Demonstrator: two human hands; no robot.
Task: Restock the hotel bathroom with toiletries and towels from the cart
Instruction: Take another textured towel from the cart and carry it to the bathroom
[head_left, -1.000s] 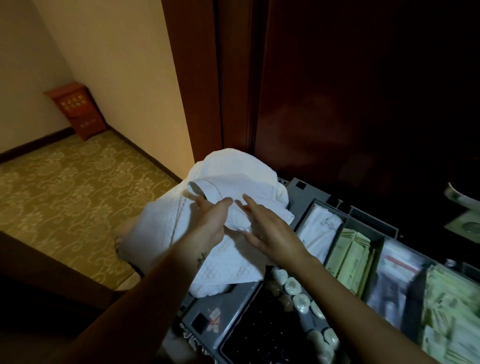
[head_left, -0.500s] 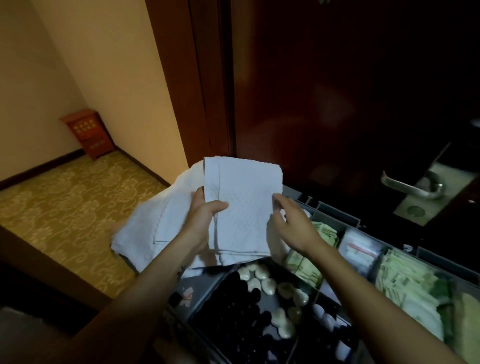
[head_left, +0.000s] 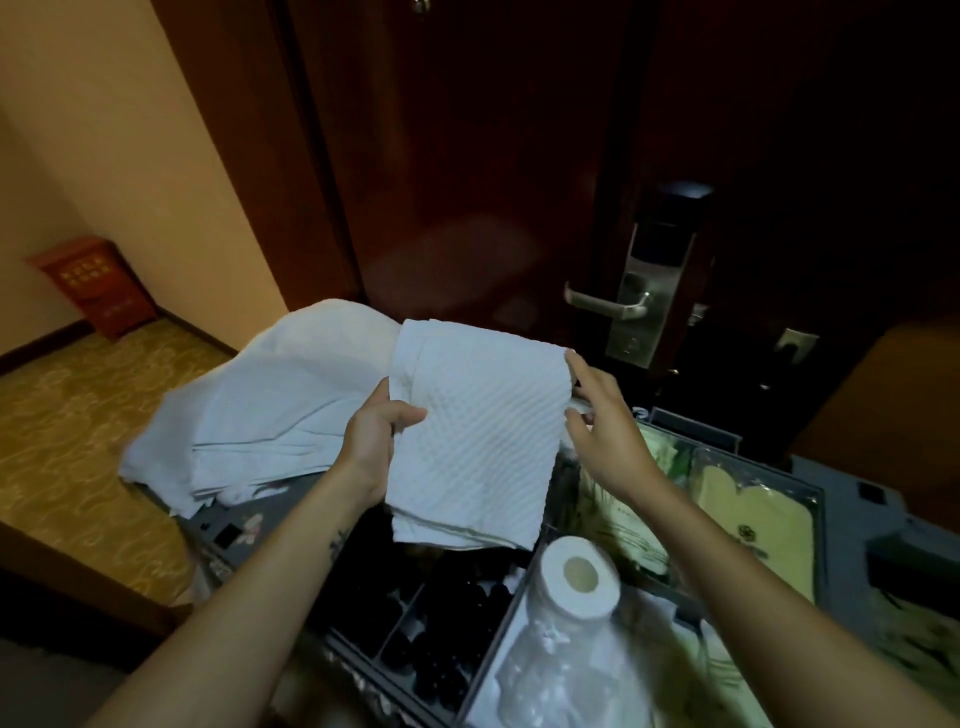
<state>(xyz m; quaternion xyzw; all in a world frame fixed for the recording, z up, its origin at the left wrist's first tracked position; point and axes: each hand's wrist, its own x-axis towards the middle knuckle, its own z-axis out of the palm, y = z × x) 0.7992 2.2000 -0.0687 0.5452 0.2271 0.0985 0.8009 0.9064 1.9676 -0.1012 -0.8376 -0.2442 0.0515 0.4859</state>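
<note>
A folded white towel (head_left: 478, 441) with a waffle texture hangs in the air above the grey cart (head_left: 852, 514). My left hand (head_left: 376, 431) grips its left edge, thumb on the front. My right hand (head_left: 602, 415) touches the towel's right edge with the fingers spread, the fingertips at its upper right corner. Behind the towel a heap of white linen (head_left: 270, 405) lies on the cart's left end. The cart's compartments hold a toilet paper roll (head_left: 576, 577), green sachets (head_left: 623, 514), a yellow packet (head_left: 753, 519) and small dark bottles (head_left: 441, 639).
A dark wooden door (head_left: 493, 182) with a metal lever handle (head_left: 608, 306) and card lock stands right behind the cart. A patterned carpet (head_left: 67, 441) covers the hallway floor on the left. A small red box (head_left: 93, 286) stands at the wall.
The towel went from a loose bunch on the linen heap to a flat folded panel lifted between both hands. My view has shifted right, showing the door lock and the toilet paper roll.
</note>
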